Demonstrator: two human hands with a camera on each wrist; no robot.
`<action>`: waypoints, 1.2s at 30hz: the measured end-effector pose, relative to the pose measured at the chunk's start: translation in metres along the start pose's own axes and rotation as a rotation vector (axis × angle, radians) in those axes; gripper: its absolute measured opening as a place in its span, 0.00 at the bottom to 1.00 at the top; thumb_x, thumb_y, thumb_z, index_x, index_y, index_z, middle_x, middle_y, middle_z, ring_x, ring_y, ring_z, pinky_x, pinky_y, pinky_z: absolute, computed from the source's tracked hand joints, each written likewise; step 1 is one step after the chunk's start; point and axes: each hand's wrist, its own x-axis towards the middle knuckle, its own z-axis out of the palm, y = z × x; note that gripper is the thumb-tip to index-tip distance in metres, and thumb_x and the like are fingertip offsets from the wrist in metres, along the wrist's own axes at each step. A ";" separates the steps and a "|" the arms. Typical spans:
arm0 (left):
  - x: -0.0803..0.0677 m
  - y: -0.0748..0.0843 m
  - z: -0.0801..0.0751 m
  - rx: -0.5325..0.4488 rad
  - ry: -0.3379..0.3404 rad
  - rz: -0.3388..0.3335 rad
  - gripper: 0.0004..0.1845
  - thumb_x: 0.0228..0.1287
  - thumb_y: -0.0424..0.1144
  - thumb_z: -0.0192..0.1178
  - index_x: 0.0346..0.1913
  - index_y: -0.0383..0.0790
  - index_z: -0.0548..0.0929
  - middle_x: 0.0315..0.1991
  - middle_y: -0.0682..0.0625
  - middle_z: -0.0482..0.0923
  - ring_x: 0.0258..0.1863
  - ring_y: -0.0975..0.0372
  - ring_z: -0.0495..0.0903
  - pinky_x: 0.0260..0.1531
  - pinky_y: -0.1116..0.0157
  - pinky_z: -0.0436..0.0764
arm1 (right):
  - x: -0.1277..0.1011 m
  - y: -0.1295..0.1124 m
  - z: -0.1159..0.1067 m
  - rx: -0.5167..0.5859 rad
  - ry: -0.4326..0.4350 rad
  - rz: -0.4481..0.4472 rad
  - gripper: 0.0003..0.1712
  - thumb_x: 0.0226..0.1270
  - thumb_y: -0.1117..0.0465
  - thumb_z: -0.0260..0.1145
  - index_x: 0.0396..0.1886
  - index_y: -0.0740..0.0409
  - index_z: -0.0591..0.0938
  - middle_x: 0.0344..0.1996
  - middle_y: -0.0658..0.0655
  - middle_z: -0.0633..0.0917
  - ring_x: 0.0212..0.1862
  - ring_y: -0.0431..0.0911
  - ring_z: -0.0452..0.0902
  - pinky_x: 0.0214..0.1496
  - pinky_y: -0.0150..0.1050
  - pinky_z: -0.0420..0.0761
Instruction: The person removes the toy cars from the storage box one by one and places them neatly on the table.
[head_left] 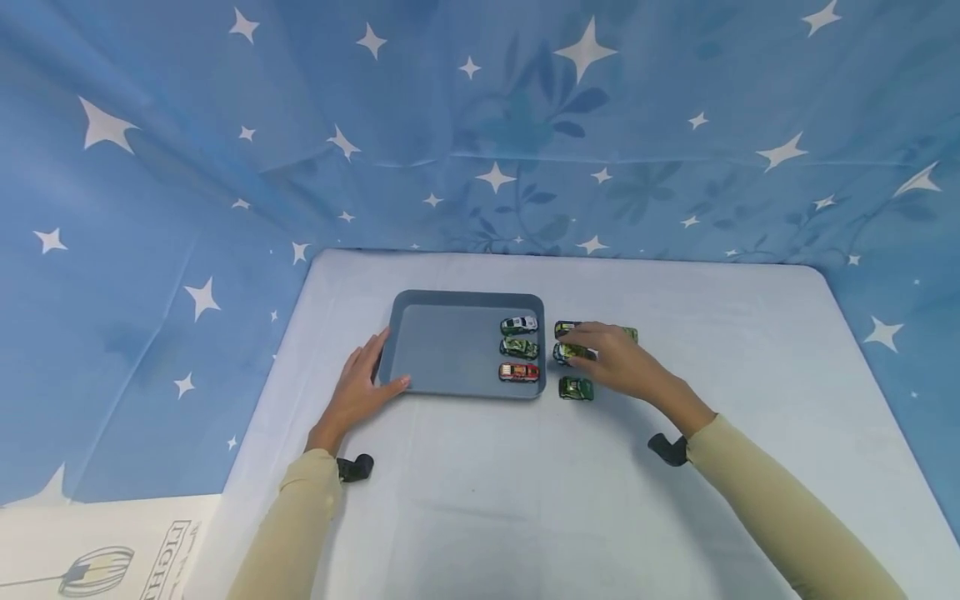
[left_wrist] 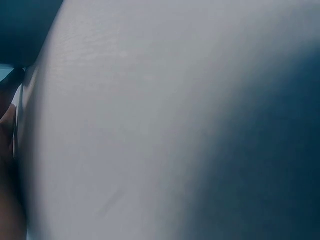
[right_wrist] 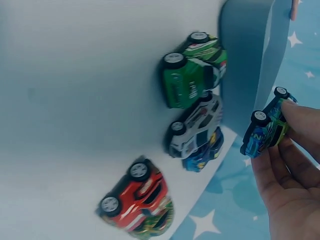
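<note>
In the head view a grey-blue tray (head_left: 450,387) lies on the white table. Along its right side sit a white-and-green toy car (head_left: 519,325), a green camouflage toy car (head_left: 519,347) and a red toy car (head_left: 518,372). My left hand (head_left: 360,387) rests at the tray's left front corner, fingers along the left side and thumb by the front edge. Right of the tray, my right hand (right_wrist: 295,175) pinches a blue-and-green toy car (right_wrist: 265,127) between thumb and fingers, raised off the table. The left wrist view is mostly blurred tabletop.
Near the right hand stand a dark green toy car (right_wrist: 187,82), a silver toy car (right_wrist: 197,127), a blue toy car (right_wrist: 202,152) and a red toy car (right_wrist: 137,192). Blue star-patterned cloth (head_left: 495,125) hangs behind the table. A printed sheet (head_left: 105,550) shows lower left.
</note>
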 end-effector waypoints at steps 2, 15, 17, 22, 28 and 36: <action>0.001 0.001 0.000 0.001 -0.005 -0.001 0.54 0.70 0.62 0.67 0.89 0.59 0.49 0.88 0.41 0.44 0.84 0.37 0.39 0.73 0.26 0.49 | -0.005 0.003 -0.001 -0.008 0.000 0.009 0.21 0.71 0.69 0.75 0.61 0.69 0.86 0.57 0.67 0.87 0.62 0.64 0.82 0.64 0.63 0.80; 0.003 0.003 -0.003 0.007 -0.018 -0.014 0.54 0.70 0.62 0.67 0.89 0.58 0.48 0.88 0.41 0.43 0.84 0.38 0.38 0.74 0.27 0.48 | -0.027 0.010 -0.002 -0.014 0.026 0.042 0.19 0.69 0.70 0.76 0.59 0.69 0.88 0.55 0.66 0.88 0.58 0.62 0.84 0.59 0.60 0.84; 0.002 0.003 -0.003 0.008 -0.019 -0.016 0.54 0.70 0.62 0.67 0.89 0.58 0.48 0.88 0.41 0.43 0.84 0.37 0.38 0.73 0.26 0.48 | -0.030 0.011 -0.003 -0.008 0.035 0.034 0.19 0.68 0.71 0.76 0.58 0.69 0.88 0.54 0.66 0.88 0.58 0.62 0.84 0.58 0.59 0.85; 0.001 0.004 -0.003 0.011 -0.022 -0.022 0.54 0.70 0.63 0.67 0.89 0.59 0.48 0.88 0.40 0.42 0.84 0.37 0.38 0.73 0.25 0.48 | -0.039 0.013 -0.004 -0.002 0.042 0.021 0.19 0.66 0.74 0.76 0.57 0.71 0.88 0.54 0.67 0.88 0.58 0.64 0.84 0.57 0.59 0.85; 0.000 0.004 -0.002 0.013 -0.022 -0.015 0.54 0.70 0.63 0.67 0.89 0.59 0.47 0.88 0.40 0.42 0.84 0.36 0.37 0.73 0.25 0.47 | -0.051 0.018 -0.005 -0.013 0.039 0.064 0.20 0.66 0.74 0.76 0.58 0.70 0.88 0.55 0.67 0.88 0.59 0.65 0.83 0.59 0.61 0.83; 0.000 0.004 -0.001 -0.002 -0.020 -0.018 0.54 0.70 0.63 0.67 0.89 0.61 0.47 0.88 0.42 0.41 0.84 0.38 0.38 0.73 0.26 0.48 | -0.066 0.024 -0.006 -0.029 0.021 0.110 0.20 0.67 0.73 0.75 0.58 0.71 0.88 0.57 0.69 0.87 0.61 0.66 0.82 0.61 0.63 0.82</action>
